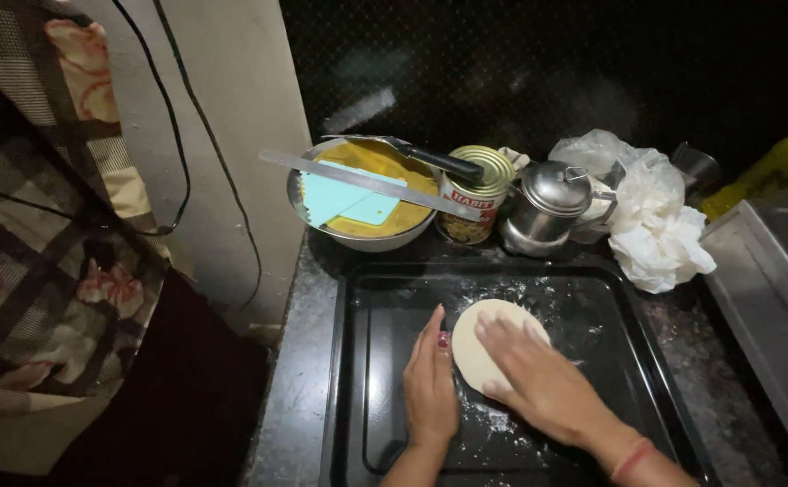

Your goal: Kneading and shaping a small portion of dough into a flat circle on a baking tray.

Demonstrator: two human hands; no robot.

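A pale round disc of dough (486, 326) lies on a black floured baking tray (610, 311). My right hand (538, 379) rests flat on top of the dough, fingers spread and pressing down. The edge of my left hand (430, 383) stands against the dough's left side, fingers straight and touching it. Neither hand grips anything.
Behind the tray stand a metal bowl (322, 230) with yellow batter and a teal scraper (344, 200), a long metal ruler (358, 180) and a black-handled knife (430, 158) across it, a tin can (473, 194), a steel pot (547, 207) and crumpled white plastic (660, 230). A steel surface (773, 289) is right.
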